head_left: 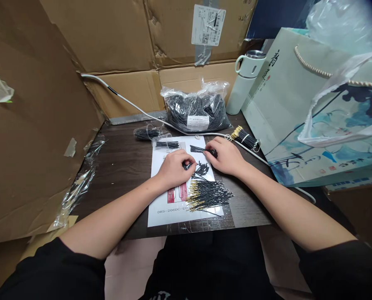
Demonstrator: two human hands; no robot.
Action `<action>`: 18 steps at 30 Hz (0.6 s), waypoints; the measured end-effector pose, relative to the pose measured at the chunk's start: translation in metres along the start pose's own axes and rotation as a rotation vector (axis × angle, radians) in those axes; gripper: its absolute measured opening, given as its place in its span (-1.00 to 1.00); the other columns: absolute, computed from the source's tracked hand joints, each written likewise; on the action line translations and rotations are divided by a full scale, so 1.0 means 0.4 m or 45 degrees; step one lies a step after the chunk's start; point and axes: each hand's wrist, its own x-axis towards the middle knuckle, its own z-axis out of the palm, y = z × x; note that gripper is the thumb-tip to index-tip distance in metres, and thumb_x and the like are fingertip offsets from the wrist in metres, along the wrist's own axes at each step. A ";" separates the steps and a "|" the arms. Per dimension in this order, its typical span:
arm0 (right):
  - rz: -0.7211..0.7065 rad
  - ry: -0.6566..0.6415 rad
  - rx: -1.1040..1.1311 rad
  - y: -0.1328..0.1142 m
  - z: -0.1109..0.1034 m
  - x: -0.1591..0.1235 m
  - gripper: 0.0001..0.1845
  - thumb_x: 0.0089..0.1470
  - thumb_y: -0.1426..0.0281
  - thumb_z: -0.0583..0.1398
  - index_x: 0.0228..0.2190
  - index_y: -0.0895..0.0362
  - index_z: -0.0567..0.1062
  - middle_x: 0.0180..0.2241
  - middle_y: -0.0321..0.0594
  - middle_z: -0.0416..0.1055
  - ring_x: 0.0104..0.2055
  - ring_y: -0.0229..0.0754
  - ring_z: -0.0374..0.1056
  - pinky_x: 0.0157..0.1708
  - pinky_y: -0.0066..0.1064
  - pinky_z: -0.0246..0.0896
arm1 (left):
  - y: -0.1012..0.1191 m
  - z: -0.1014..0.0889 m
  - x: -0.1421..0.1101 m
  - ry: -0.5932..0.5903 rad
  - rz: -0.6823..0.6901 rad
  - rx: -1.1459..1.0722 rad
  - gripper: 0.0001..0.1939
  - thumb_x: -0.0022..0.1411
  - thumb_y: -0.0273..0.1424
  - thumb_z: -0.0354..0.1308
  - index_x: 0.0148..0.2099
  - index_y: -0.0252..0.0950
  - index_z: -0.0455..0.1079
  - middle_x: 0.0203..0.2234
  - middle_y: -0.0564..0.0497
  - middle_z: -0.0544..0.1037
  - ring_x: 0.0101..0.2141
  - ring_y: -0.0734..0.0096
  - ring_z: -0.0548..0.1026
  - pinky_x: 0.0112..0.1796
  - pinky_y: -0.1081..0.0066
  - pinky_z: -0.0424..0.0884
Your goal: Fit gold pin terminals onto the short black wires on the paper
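My left hand is curled closed over the printed sheet, thumb and index finger pinched together. Small dark pieces show inside its curled fingers; their kind cannot be made out. My right hand closes on a bundle of black wires whose ends point left. Between and below the hands lies a small heap of short black tube-like pieces. Nearer me, a wide pile of black wires with gold-coloured ends covers part of the sheet. Another bundle of black wires rests beyond my left hand.
A clear bag of black parts stands at the back, with a white cable running past it. Tied wire bundles lie at left and right. A pale bottle and paper bag stand right; cardboard walls the desk.
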 end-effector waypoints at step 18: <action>0.056 0.058 0.523 -0.042 -0.065 -0.001 -0.41 0.34 0.34 0.22 0.34 0.11 0.34 -0.15 -0.13 0.56 -0.32 -0.10 0.38 -0.20 -0.18 0.35 | 0.005 -0.007 0.000 -0.055 -0.047 -0.021 -0.89 0.25 -0.54 0.33 -0.28 -0.23 0.63 -0.40 0.05 0.59 -0.34 0.38 0.53 -0.24 0.32 0.41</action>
